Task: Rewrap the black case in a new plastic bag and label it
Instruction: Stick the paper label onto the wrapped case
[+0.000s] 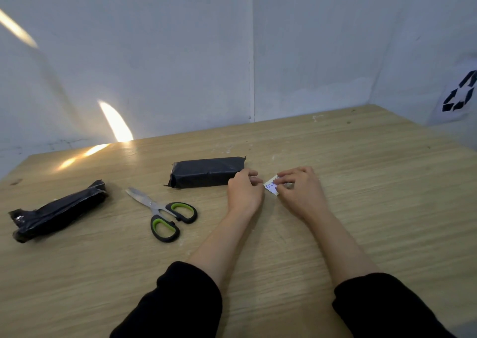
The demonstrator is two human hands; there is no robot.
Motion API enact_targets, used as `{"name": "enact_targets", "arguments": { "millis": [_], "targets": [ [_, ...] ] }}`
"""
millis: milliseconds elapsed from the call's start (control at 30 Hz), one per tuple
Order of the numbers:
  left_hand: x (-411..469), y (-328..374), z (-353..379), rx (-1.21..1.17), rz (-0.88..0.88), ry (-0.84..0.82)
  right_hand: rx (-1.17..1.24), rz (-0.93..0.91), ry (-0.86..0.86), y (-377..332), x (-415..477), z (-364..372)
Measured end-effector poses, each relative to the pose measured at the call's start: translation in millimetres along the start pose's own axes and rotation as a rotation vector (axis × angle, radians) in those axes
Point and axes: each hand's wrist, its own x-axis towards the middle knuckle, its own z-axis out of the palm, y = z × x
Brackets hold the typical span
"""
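The black case, wrapped tight in black plastic [206, 171], lies lengthwise near the middle of the wooden table [361, 208]. Just right of its near end, a small white label [271, 187] with blue handwriting is pinched between both hands. My left hand [244, 191] grips the label's left edge and overlaps the wrapped case's right end. My right hand [299, 189] covers the label's right part with thumb and fingers. Most of the writing is hidden by my fingers.
Scissors [165, 213] with black and green handles lie shut, left of my left forearm. A crumpled black plastic bag [58, 212] sits at the table's left. A white bag with a recycling symbol [459, 95] stands at the far right edge. Walls close off the back.
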Motion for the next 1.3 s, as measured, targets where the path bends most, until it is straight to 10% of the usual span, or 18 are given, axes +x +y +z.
{"name": "enact_targets", "arguments": {
  "millis": [333, 800, 1300],
  "targets": [
    [4.1, 8.7, 6.0, -0.103, -0.08, 0.028, 0.025, -0.031, 0.006, 1.7, -0.4, 0.7],
    [25.1, -5.7, -102.3, -0.305, 0.219, 0.025, 0.761, 0.157, -0.294, -71.4, 35.0, 1.2],
    [59.5, -41.0, -147.3, -0.147, 0.171, 0.217, 0.63, 0.312, -0.313, -131.8, 53.2, 32.2]
  ]
}}
